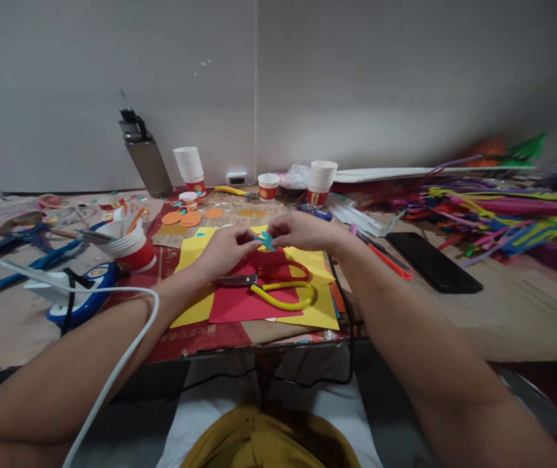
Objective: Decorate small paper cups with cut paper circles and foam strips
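Note:
Between my two hands is a small teal paper piece (266,240), pinched at its edges. My left hand (229,250) grips its left side with thumb and fingers, and my right hand (302,231) has the other side. Just below them lie scissors (283,296) with one yellow and one red handle, blades pointing left. They rest on a red paper sheet (239,311), which overlaps yellow paper sheets (324,305). The exact shape of the teal piece is partly covered by my fingers.
Orange paper circles (191,219) and stacked paper cups (322,179) stand behind. To the left are a cup of tools (134,250) and a blue power strip (88,299) with a white cable crossing my left forearm. A phone (434,262) and pipe cleaners (502,214) lie right.

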Demonstrator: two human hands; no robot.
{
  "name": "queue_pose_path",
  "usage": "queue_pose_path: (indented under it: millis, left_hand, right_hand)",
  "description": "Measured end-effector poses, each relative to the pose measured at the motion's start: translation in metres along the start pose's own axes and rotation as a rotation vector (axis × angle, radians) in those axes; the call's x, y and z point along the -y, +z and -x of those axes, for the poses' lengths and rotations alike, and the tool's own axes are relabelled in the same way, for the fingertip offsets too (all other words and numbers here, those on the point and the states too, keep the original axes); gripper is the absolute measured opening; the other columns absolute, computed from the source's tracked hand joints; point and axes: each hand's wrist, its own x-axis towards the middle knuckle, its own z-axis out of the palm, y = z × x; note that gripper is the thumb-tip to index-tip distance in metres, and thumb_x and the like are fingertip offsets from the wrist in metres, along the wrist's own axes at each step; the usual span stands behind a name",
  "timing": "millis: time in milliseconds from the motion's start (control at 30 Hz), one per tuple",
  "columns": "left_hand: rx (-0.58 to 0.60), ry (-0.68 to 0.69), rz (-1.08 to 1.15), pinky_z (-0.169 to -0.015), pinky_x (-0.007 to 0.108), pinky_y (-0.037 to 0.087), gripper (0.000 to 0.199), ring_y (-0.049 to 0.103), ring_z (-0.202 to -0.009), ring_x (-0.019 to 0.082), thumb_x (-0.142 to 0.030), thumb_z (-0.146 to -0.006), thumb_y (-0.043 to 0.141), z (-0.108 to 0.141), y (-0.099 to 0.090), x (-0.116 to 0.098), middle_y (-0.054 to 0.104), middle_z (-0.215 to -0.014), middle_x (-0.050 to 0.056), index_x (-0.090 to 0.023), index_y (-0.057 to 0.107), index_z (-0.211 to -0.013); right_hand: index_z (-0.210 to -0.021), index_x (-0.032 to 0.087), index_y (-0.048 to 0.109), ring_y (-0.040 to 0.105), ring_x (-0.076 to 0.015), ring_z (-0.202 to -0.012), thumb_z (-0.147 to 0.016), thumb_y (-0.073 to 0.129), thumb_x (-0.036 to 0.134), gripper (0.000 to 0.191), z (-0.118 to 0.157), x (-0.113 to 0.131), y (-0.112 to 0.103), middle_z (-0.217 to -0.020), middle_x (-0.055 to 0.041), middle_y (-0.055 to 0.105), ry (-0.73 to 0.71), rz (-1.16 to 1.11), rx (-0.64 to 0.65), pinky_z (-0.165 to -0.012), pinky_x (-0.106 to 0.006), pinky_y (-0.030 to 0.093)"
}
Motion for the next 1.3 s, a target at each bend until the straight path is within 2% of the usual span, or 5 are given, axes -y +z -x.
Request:
queue_pose_path:
  millis: [167, 400, 833, 1100, 1300]
  left_hand:
    - [-0.058, -0.125, 0.195, -0.054, 0.024, 0.035, 0.021, 0.046, -0.054, 0.009, -0.036, -0.074, 0.067, -0.002, -0.001, 0.012, 0.057, -0.060, -0.002, -0.016, 0.061, -0.067]
    - [-0.100, -0.287, 0.696, -0.044, 0.020, 0.027, 0.035, 0.040, -0.045, 0.005, -0.040, -0.058, 0.081, -0.006, -0.002, 0.021, 0.051, -0.056, -0.004, -0.015, 0.059, -0.068]
    - [-0.093, -0.287, 0.819, -0.043, 0.020, 0.027, 0.036, 0.038, -0.045, 0.004, -0.039, -0.056, 0.083, -0.003, -0.001, 0.009, 0.052, -0.057, -0.004, -0.015, 0.057, -0.064]
    - [-0.161, -0.112, 0.246, -0.059, 0.024, 0.039, 0.025, 0.051, -0.059, 0.010, -0.042, -0.076, 0.067, -0.007, -0.012, 0.019, 0.065, -0.072, 0.001, -0.017, 0.066, -0.078]
    - [-0.020, -0.069, -0.336, -0.060, 0.028, 0.038, 0.020, 0.056, -0.065, 0.017, -0.040, -0.076, 0.065, -0.009, -0.016, 0.032, 0.067, -0.074, 0.005, -0.020, 0.066, -0.075]
  right_hand:
    - [-0.084, 0.016, 0.068, 0.056, -0.0119, -0.066, -0.073, 0.062, 0.022, 0.014, 0.001, -0.010, -0.007, -0.073, -0.0005, 0.067, 0.158, 0.099, -0.078, -0.059, -0.023, 0.037]
    - [-0.079, 0.018, 0.073, 0.063, -0.0160, -0.071, -0.071, 0.069, 0.025, 0.011, 0.006, -0.028, -0.015, -0.075, -0.0022, 0.072, 0.407, 0.238, 0.175, -0.058, -0.023, 0.040]
    - [-0.083, 0.014, 0.063, 0.052, -0.0078, -0.061, -0.076, 0.068, 0.024, 0.014, -0.009, 0.018, 0.022, -0.071, 0.0006, 0.061, 0.040, -0.469, -0.388, -0.055, -0.020, 0.041]
    - [-0.082, 0.015, 0.064, 0.043, -0.0068, -0.053, -0.083, 0.055, 0.012, 0.010, -0.012, 0.010, 0.018, -0.064, 0.0019, 0.053, 0.248, -0.509, -0.565, -0.051, -0.019, 0.040]
    - [-0.083, 0.015, 0.070, 0.050, -0.0092, -0.056, -0.087, 0.055, 0.021, 0.016, -0.009, -0.009, 0.012, -0.074, -0.0035, 0.066, 0.432, -0.221, -0.298, -0.051, -0.021, 0.042]
